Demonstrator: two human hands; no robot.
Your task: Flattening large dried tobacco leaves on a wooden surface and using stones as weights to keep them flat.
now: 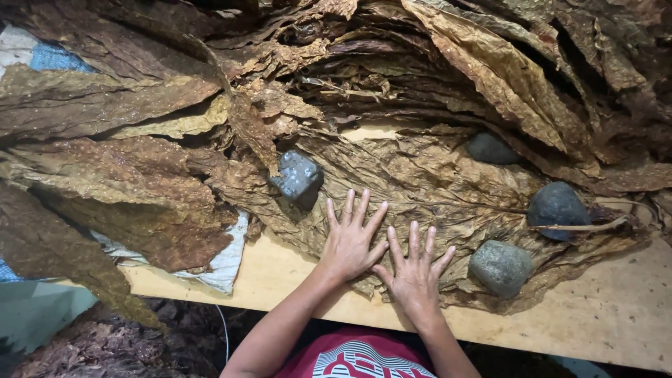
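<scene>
A large dried brown leaf (420, 175) lies spread over a pale wooden board (616, 315). My left hand (352, 238) rests flat on the leaf with fingers spread. My right hand (414, 269) lies flat beside it, fingers apart, its thumb touching the left hand. Neither hand holds anything. Grey stones weigh the leaf down: an angular one (297, 176) left of my hands, a rounded one (501, 267) to the right of my right hand, a dark one (557, 207) farther right and another (490, 148) behind.
Heaps of dried brown leaves (126, 112) surround the board at the left, the back and the right. A white cloth (227, 259) lies under the left pile. A blue woven sheet (56, 57) shows at the top left. Leaf scraps (105, 343) cover the floor below.
</scene>
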